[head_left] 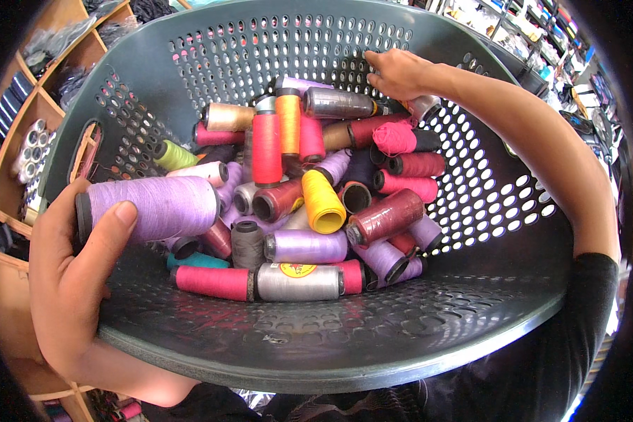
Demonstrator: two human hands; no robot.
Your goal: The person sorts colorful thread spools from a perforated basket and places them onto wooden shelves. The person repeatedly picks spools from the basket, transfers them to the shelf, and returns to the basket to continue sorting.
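In my left hand (70, 274) is a lilac thread spool (151, 209), its thumb pressed across the wound thread, at the left rim of a dark grey perforated plastic basket (344, 327). My right hand (399, 74) reaches to the basket's far wall, index finger and thumb apart, with nothing visible between them; its other fingers are partly hidden. Just below its wrist lies a greyish spool (422, 107); a dark grey spool (339, 102) is to its left. The heap below includes a yellow cone (323, 202), a red spool (266, 149), an orange spool (288, 123) and a silver-grey spool (299, 283).
The basket fills most of the view, with a handle slot (86, 151) in its left side. Wooden shelving (3, 271) with dark bundles and white rolls (35, 151) stands to the left. Cluttered racks (513, 32) are at the far right.
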